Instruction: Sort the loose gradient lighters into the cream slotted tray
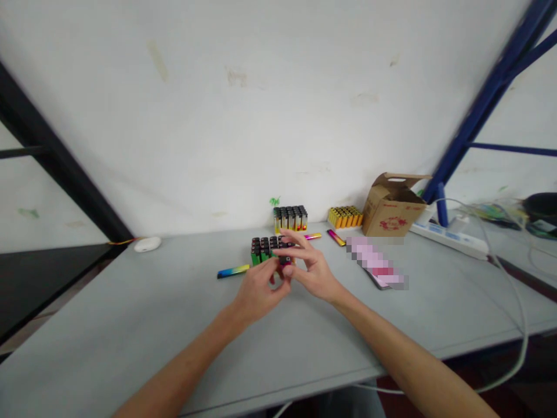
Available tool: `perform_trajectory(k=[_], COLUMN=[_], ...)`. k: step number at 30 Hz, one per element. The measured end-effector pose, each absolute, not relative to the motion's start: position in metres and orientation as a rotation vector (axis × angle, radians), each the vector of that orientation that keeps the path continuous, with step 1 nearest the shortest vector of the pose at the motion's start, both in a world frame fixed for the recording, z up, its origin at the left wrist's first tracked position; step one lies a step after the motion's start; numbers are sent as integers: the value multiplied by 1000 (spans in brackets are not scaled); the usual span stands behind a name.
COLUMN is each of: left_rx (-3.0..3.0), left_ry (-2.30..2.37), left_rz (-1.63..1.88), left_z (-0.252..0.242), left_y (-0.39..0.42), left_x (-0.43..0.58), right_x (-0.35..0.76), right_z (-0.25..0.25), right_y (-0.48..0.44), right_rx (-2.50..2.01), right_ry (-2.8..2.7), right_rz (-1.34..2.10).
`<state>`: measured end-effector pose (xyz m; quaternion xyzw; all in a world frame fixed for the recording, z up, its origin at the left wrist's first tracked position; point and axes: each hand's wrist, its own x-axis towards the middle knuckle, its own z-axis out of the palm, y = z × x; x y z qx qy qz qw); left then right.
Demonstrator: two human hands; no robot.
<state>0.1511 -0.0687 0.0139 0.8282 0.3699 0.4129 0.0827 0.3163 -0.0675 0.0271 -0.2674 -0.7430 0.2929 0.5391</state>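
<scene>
Both hands meet above the near side of the table, just in front of a block of upright green sticks (255,256) with black tops. Between their fingertips is a small black-topped stick (285,260) with a pinkish lower part; it looks like a lighter, mostly covered by fingers. My left hand (260,290) pinches it from below and the left. My right hand (314,268) holds it from the right, thumb low, with the other fingers spread over the top. Left of the block lies a blue-to-yellow stick (233,271).
Against the wall stand a block of black-and-yellow sticks (290,219) and a tray of orange ones (345,217). Pink-purple sticks (336,237) lie nearby. Rightward are an open cardboard box (394,209), a blurred pink phone-like item (375,261) and a power strip (452,240) with cables.
</scene>
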Motion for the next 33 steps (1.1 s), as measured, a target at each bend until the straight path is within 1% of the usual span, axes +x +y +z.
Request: perform_trajectory(k=[3, 6, 8, 10, 12, 17, 21, 26, 33], left_rx=[2352, 2052, 1820, 1677, 1542, 1242, 1056, 907, 931], left_ry=[1187, 1257, 1148, 1173, 1198, 1175, 1003, 805, 765], left_rz=[1240, 1456, 1615, 1698, 1689, 1720, 1621, 1344, 1185], left_z=[16, 21, 22, 22, 20, 14, 16, 22, 18], left_y=[-63, -51, -39, -27, -17, -5, -5, -6, -8], left_x=[131, 108, 96, 90, 87, 81, 74, 74, 77], right_x=[321, 331, 338, 345, 349, 350, 348, 353, 354], right_z=[22, 12, 3, -7, -16, -29, -32, -36, -39], right_y=[-59, -43, -33, -25, -20, -18, -18, -15, -14], right_rx=[-690, -894, -1038, -1138, -1192, -1230, -1234, -1225, -1266], right_ry=[-1693, -1542, -1489, -1533, -1633, -1833, -1898, -1890, -1936], right_rz=[695, 654, 575, 465, 380, 288, 294, 303, 303])
